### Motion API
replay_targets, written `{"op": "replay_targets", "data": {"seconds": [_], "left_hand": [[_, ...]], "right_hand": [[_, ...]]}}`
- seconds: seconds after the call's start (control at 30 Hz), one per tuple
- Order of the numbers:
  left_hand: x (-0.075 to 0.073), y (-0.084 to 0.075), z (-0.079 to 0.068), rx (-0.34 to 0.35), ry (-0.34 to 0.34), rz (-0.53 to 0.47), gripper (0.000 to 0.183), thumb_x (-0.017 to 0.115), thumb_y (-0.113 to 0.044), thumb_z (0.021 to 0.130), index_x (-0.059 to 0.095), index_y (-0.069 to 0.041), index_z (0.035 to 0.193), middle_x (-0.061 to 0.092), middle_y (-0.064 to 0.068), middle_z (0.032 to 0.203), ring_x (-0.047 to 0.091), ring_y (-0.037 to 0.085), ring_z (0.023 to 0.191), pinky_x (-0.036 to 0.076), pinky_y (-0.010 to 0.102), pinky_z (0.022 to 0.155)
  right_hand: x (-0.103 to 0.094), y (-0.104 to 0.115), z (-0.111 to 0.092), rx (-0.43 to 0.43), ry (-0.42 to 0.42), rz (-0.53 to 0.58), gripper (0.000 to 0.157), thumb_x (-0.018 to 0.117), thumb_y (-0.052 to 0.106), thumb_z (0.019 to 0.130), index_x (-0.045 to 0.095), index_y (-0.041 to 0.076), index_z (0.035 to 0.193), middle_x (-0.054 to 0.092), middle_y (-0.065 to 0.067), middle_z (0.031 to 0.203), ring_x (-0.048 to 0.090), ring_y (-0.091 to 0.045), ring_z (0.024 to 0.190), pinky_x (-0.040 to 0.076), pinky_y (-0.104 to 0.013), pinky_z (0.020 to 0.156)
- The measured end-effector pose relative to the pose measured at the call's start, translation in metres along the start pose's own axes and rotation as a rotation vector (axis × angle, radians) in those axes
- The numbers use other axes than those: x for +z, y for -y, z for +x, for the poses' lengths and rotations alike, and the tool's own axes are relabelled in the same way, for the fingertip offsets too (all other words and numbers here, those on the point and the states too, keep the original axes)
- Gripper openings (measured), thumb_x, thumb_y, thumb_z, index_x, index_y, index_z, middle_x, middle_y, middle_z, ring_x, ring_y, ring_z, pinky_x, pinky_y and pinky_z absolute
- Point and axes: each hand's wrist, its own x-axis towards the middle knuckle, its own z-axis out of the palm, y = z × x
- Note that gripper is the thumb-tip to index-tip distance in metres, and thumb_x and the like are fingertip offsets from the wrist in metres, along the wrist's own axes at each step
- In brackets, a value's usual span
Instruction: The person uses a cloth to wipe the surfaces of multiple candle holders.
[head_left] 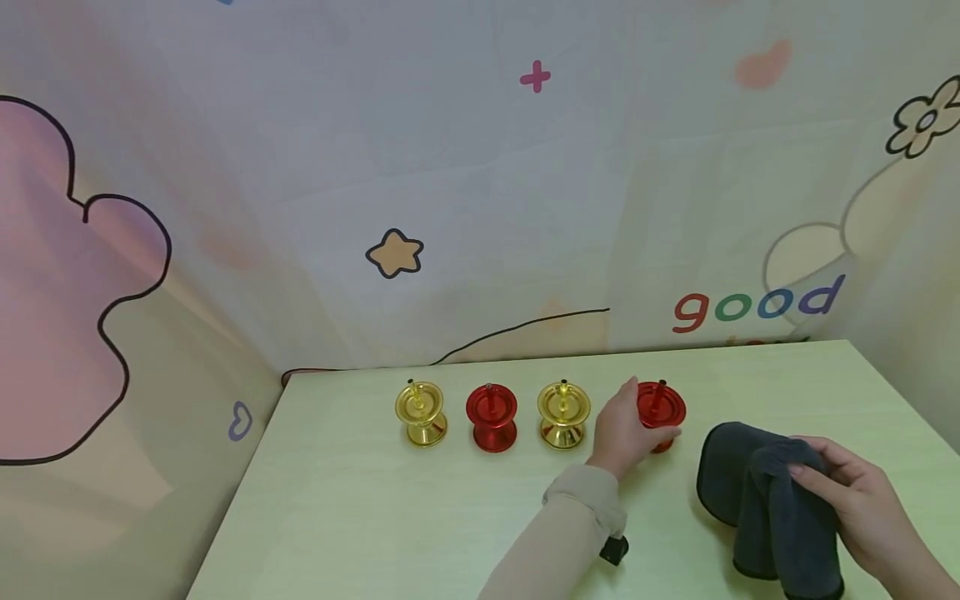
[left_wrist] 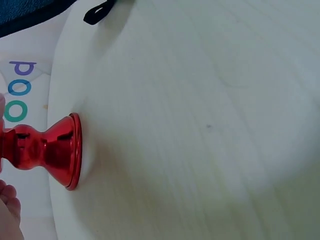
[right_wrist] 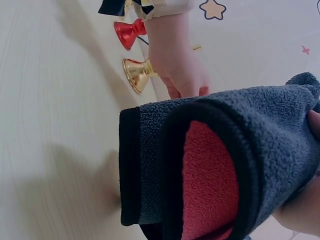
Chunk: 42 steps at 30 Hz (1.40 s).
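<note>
A: What does the head view show?

B: Four stands in a row on the pale table (head_left: 337, 508): a gold stand at the far left (head_left: 420, 417), a red stand (head_left: 493, 427), a second gold stand (head_left: 564, 417), and the rightmost red stand (head_left: 663, 405). The left hand (head_left: 621, 429) grips that last one, thumb in front. The right hand (head_left: 870, 496) pinches a dark grey cloth (head_left: 795, 517), hanging just beside it.

A: How far along is the work?

B: I'd judge it partway: stand and cloth are both in hand, but cloth and stand aren't touching. Whether the other three have been dealt with, I can't tell.

A: Any writing?

B: "good" (head_left: 759, 304) in coloured letters on the backdrop (head_left: 465, 167). No brand that I can read.

A: And the left wrist view?

B: The gripped stand's flared base faces the tabletop; I can't tell if they touch. Fingertips show at the picture's edge, and "ood" reads sideways behind.

A: The right wrist view?

B: The cloth fills the front, folded over, its red inner side (right_wrist: 207, 185) showing. It hides most of the gripped stand. No label shows on the cloth.
</note>
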Motion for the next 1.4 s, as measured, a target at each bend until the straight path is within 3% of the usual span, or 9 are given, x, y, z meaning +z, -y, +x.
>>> {"op": "replay_targets", "data": {"seconds": [0.17,0.5,0.77,0.93,1.17,1.27,1.4], "left_hand": [[-0.004,0.003,-0.01,0.061,-0.042,0.081,0.078,0.07,-0.05,0.066,0.04,-0.018,0.131,0.052,-0.006,0.124,0.051,0.01,0.109,0.048,0.021,0.081],[-0.032,0.0,-0.032,0.297,-0.007,0.405,0.079,0.067,-0.058,0.065,0.043,-0.018,0.129,0.052,-0.009,0.124,0.05,0.005,0.11,0.044,0.017,0.086],[-0.06,-0.012,-0.045,0.375,0.079,0.603,0.079,0.064,-0.061,0.065,0.042,-0.019,0.129,0.053,-0.011,0.122,0.05,0.002,0.109,0.044,0.014,0.084],[-0.069,-0.023,-0.054,0.383,0.117,0.63,0.081,0.064,-0.062,0.064,0.039,-0.021,0.13,0.053,-0.013,0.12,0.051,0.0,0.105,0.045,0.013,0.079],[-0.079,-0.038,-0.062,0.382,0.106,0.646,0.084,0.064,-0.064,0.063,0.039,-0.02,0.13,0.054,-0.014,0.112,0.053,-0.001,0.095,0.045,0.011,0.073],[-0.084,-0.039,-0.065,0.396,0.058,0.664,0.085,0.063,-0.065,0.063,0.039,-0.018,0.129,0.055,-0.013,0.108,0.054,-0.001,0.091,0.046,0.01,0.07],[-0.089,-0.041,-0.067,0.408,0.021,0.675,0.083,0.062,-0.065,0.063,0.04,-0.016,0.126,0.055,-0.012,0.106,0.054,0.0,0.089,0.046,0.011,0.07]], "right_hand": [[-0.001,0.0,0.001,0.009,-0.009,-0.038,0.035,0.042,-0.01,0.087,0.06,0.015,0.104,0.064,0.008,0.093,0.059,-0.004,0.08,0.05,-0.018,0.062],[-0.029,-0.025,0.014,-0.01,-0.085,-0.152,0.03,0.048,-0.008,0.085,0.057,0.007,0.109,0.063,0.007,0.094,0.059,-0.005,0.079,0.05,-0.019,0.06],[-0.001,-0.003,0.027,-0.075,-0.07,-0.178,0.028,0.05,-0.008,0.084,0.06,0.009,0.104,0.063,0.008,0.09,0.057,-0.004,0.075,0.049,-0.016,0.058],[0.018,0.003,0.036,-0.076,-0.033,-0.205,0.029,0.049,-0.008,0.085,0.061,0.01,0.105,0.064,0.009,0.089,0.059,-0.005,0.072,0.05,-0.019,0.055],[0.053,0.02,0.034,-0.034,0.002,-0.554,0.033,0.051,0.0,0.087,0.057,0.025,0.107,0.059,0.023,0.088,0.057,0.001,0.071,0.049,-0.017,0.056],[0.063,0.022,0.033,-0.024,0.007,-0.705,0.029,0.053,0.007,0.087,0.055,0.017,0.114,0.054,0.03,0.09,0.056,0.006,0.074,0.049,-0.016,0.058],[0.073,0.021,0.031,-0.031,-0.002,-0.851,0.038,0.057,0.02,0.086,0.049,0.006,0.121,0.044,0.037,0.096,0.054,0.012,0.08,0.048,-0.013,0.06]]}}
